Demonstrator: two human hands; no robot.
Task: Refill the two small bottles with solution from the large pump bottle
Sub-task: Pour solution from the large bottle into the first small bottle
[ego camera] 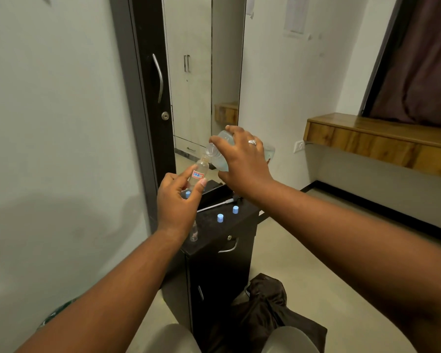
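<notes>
My right hand (242, 161) grips the large clear bottle (218, 154), tipped on its side with pale blue solution inside and its open neck pointing left and down. Its mouth meets the top of a small clear bottle (200, 170) with a red-and-blue label, which my left hand (178, 200) pinches upright between thumb and fingers above the cabinet. A second small bottle (193, 231) stands uncapped on the black cabinet top (214, 233), partly hidden behind my left wrist. The pump head with its white tube (218, 203) lies on the cabinet top.
Three small blue caps (220, 218) (235, 209) (188, 194) sit on the cabinet top. A tall mirror (201, 72) and a dark door with a handle (159, 77) stand behind it. A dark bag (262, 309) lies on the floor. A wooden shelf (379, 138) runs along the right wall.
</notes>
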